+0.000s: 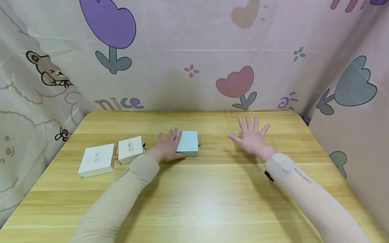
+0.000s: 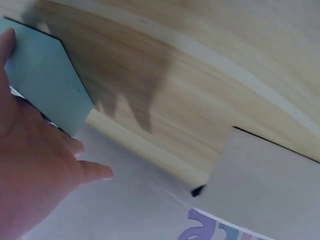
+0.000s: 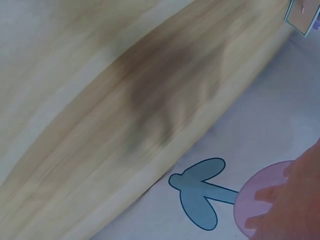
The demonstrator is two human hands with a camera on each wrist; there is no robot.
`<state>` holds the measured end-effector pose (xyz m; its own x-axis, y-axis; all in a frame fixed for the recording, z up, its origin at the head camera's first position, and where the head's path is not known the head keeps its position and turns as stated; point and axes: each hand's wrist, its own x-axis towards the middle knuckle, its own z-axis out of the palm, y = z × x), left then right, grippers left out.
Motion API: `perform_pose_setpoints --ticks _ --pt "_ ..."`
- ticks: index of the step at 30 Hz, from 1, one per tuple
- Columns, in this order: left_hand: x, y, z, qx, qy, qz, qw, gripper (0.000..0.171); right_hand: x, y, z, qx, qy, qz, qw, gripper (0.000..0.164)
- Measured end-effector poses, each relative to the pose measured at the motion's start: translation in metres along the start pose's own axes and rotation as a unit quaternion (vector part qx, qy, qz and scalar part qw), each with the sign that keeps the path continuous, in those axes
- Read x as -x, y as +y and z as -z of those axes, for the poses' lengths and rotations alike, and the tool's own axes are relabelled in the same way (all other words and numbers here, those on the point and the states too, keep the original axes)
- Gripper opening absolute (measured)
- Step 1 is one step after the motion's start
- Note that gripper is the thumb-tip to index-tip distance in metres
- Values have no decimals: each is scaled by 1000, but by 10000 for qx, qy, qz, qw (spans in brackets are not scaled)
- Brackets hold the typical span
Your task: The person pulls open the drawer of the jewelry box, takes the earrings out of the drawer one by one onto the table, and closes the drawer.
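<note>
Blue box [image 1: 187, 141] near frame centre: your left hand [image 1: 166, 147] touches its left side, fingers straight, released; right hand [image 1: 252, 140] splayed, holding nothing. Likely positioning step; next move probably calls for left grip.

From my end this looks like a curtained-off tabletop nook, can't tell if it's in someone's home: cartoony fabric [image 1: 179, 35] printed with tulips [image 1: 112, 27], a bear [image 1: 50, 69] and the word "nice" [image 1: 122, 103] hangs behind and along both sides of a wood-grain table [image 1: 212, 192].
</note>
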<state>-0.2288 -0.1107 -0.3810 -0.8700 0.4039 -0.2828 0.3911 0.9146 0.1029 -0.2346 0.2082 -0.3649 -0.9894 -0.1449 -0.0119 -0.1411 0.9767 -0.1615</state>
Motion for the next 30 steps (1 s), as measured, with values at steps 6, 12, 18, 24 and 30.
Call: perform_pose_setpoints --ticks 6,12,18,24,30 --pt "-13 13 1 -142 -111 38 9998 97 -1 0 -1 219 -29 65 9997 92" --pt "-22 24 4 110 -109 65 9999 96 -4 -1 -3 203 -8 98 9997 88" --pt "-27 28 3 144 -64 98 9998 96 -8 -4 -9 237 -16 199 9995 89" --pt "-30 32 4 137 114 36 9998 95 -13 -10 -13 206 150 386 9989 82" --pt "-33 32 2 106 84 19 9999 95 -22 -26 -18 173 231 701 9971 64"
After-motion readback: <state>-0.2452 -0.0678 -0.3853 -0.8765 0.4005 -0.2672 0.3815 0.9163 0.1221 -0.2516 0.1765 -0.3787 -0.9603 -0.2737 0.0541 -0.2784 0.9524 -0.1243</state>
